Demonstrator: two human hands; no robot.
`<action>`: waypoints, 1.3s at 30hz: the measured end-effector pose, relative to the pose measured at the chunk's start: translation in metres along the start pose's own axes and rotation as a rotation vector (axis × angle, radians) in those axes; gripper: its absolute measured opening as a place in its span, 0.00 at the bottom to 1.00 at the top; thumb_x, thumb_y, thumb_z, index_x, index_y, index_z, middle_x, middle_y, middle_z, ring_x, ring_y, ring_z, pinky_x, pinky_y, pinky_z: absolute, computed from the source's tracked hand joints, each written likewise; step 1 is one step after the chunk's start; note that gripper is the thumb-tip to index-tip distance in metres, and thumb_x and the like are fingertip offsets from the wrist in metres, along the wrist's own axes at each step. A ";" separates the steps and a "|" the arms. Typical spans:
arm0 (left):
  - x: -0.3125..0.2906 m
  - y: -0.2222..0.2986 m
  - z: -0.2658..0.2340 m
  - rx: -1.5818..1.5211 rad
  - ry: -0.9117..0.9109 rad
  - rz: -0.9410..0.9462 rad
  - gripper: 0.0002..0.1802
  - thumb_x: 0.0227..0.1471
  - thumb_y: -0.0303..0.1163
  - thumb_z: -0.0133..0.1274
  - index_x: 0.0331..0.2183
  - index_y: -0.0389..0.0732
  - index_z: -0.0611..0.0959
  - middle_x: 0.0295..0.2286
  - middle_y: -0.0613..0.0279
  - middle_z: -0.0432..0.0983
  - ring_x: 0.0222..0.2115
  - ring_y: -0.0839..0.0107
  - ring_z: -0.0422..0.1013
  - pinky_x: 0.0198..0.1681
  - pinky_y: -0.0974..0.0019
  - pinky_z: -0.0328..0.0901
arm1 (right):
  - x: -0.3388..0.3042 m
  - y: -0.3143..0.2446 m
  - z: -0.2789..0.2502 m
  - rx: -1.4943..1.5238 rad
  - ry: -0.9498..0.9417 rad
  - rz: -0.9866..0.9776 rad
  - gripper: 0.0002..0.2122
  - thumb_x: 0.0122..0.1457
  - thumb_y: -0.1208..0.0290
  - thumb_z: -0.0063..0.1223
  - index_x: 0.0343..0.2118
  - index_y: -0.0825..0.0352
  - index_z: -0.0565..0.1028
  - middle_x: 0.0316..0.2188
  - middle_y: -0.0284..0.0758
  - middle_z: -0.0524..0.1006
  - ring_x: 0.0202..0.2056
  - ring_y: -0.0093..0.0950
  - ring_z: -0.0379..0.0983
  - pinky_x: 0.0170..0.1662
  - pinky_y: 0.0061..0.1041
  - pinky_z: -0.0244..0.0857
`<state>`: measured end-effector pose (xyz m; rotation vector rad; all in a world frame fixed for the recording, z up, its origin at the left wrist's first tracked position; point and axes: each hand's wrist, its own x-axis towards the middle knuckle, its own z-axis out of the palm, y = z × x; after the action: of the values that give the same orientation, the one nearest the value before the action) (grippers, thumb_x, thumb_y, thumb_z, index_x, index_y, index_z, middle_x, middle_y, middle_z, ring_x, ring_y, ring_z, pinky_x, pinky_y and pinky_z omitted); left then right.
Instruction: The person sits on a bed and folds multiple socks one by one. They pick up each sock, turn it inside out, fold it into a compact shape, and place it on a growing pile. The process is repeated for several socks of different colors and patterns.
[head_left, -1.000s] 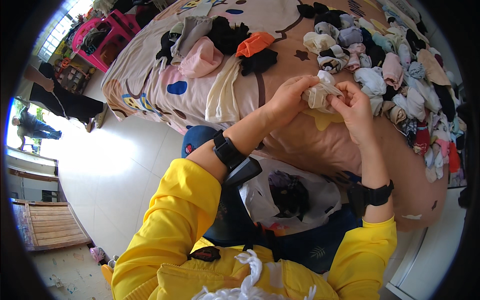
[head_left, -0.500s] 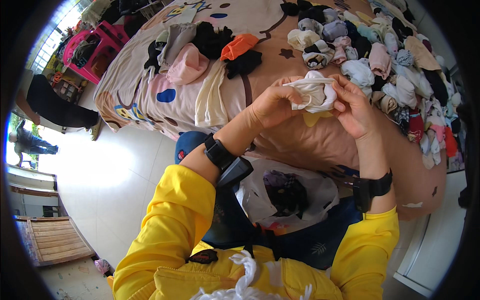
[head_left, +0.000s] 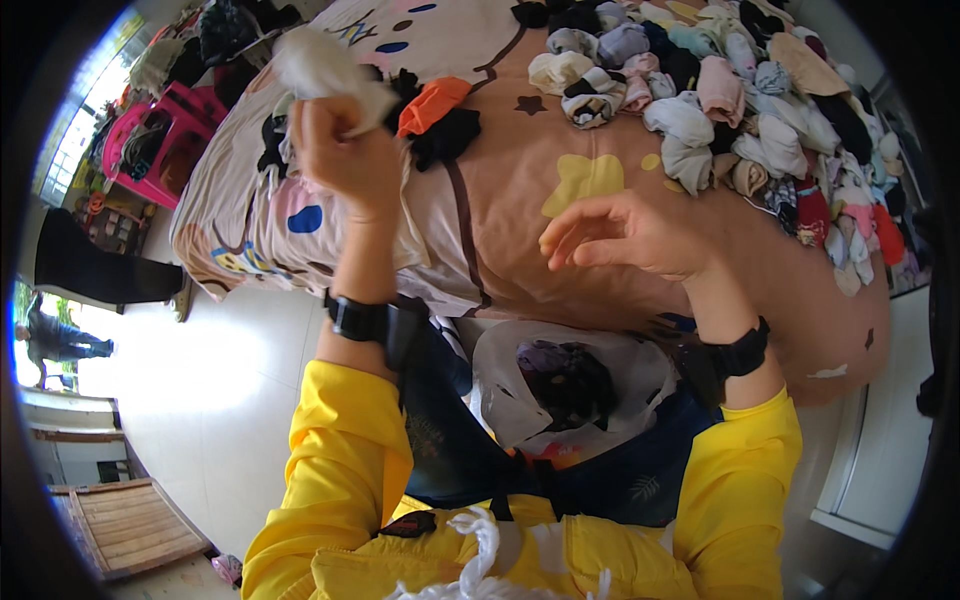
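Note:
My left hand [head_left: 342, 155] is closed round a white sock [head_left: 325, 75], blurred by motion, raised over the left heap on the bed. Partly hidden behind it lie dark garments, an orange piece of cloth [head_left: 432, 105] and a black one [head_left: 445, 138]. My right hand [head_left: 630, 235] hovers above the bed's near edge, fingers loosely curved and apart, with nothing in it. Beyond and right of it spreads a large pile of balled socks [head_left: 690, 140] in white, grey, pink and black.
A patterned brown-pink bedcover [head_left: 520, 230] drapes over the bed. Between my knees stands a white plastic bag [head_left: 500, 390] with dark clothes inside. A pink plastic chair [head_left: 165, 135] holds clothes at the far left. A person in dark trousers [head_left: 90, 265] is by the left side.
My right hand has let go of the white sock. My left hand has carried it left and up over the left heap. The view has shifted slightly.

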<state>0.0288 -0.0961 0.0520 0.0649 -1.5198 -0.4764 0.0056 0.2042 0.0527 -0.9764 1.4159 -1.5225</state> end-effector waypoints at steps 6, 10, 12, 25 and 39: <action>-0.021 -0.056 -0.011 0.607 -0.939 -0.036 0.09 0.47 0.26 0.47 0.32 0.44 0.80 0.34 0.51 0.73 0.39 0.48 0.69 0.43 0.50 0.63 | 0.003 0.009 -0.005 -0.118 0.068 0.171 0.08 0.59 0.73 0.56 0.39 0.70 0.77 0.32 0.30 0.78 0.33 0.18 0.75 0.38 0.17 0.69; -0.015 -0.042 -0.010 0.497 -0.737 -0.103 0.10 0.48 0.29 0.48 0.36 0.44 0.78 0.37 0.52 0.73 0.42 0.50 0.68 0.46 0.50 0.61 | -0.008 0.005 -0.027 -0.299 0.305 0.087 0.07 0.59 0.73 0.55 0.37 0.70 0.77 0.30 0.31 0.78 0.30 0.17 0.75 0.34 0.16 0.69; -0.011 -0.027 -0.003 0.482 -0.577 -0.062 0.12 0.48 0.31 0.49 0.38 0.45 0.78 0.37 0.52 0.73 0.42 0.51 0.68 0.47 0.51 0.62 | -0.012 0.003 -0.046 -0.366 0.436 -0.032 0.06 0.59 0.73 0.53 0.36 0.70 0.77 0.27 0.30 0.78 0.28 0.17 0.75 0.32 0.16 0.69; -0.044 0.026 0.025 0.049 -0.624 0.145 0.18 0.49 0.38 0.56 0.41 0.40 0.76 0.41 0.53 0.73 0.43 0.50 0.68 0.47 0.54 0.63 | -0.073 -0.011 -0.141 -0.569 1.379 -0.373 0.06 0.58 0.74 0.56 0.34 0.71 0.78 0.23 0.29 0.76 0.22 0.14 0.69 0.25 0.13 0.60; -0.073 0.045 0.038 -0.418 -0.998 0.017 0.10 0.47 0.32 0.57 0.32 0.37 0.79 0.33 0.51 0.73 0.38 0.51 0.69 0.41 0.56 0.66 | -0.077 -0.037 -0.181 -1.593 1.809 -0.400 0.15 0.51 0.66 0.63 0.41 0.64 0.77 0.36 0.36 0.76 0.44 0.40 0.71 0.47 0.33 0.64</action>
<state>0.0050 -0.0211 0.0009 -0.5924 -2.3409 -0.8756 -0.1372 0.3425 0.0768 -0.2673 4.2458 -1.0516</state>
